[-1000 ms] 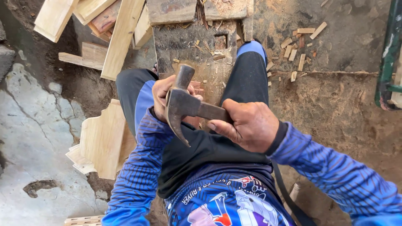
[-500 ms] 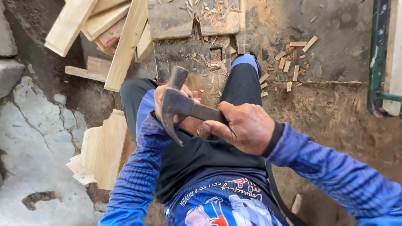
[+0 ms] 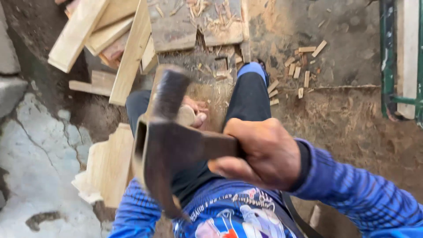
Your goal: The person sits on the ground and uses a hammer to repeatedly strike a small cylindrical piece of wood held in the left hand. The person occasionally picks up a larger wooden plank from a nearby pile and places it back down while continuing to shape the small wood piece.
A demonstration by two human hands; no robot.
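right hand (image 3: pixel 260 154) fisted round the handle of a dark claw hammer (image 3: pixel 165 141), held close under the camera above the lap.
hammer head blurred; claw curves down toward the blue shirt. left hand (image 3: pixel 194 113) mostly hidden behind the hammer head, fingers curled on a pale piece of wood (image 3: pixel 185 115) between the knees; grip detail cannot be told. pale cut planks (image 3: pixel 108 165) lie on the ground by the left leg, more boards (image 3: pixel 94 33) piled ahead, small offcuts (image 3: pixel 302 70) scattered on dirt to the right, near a green metal frame (image 3: pixel 387 57).
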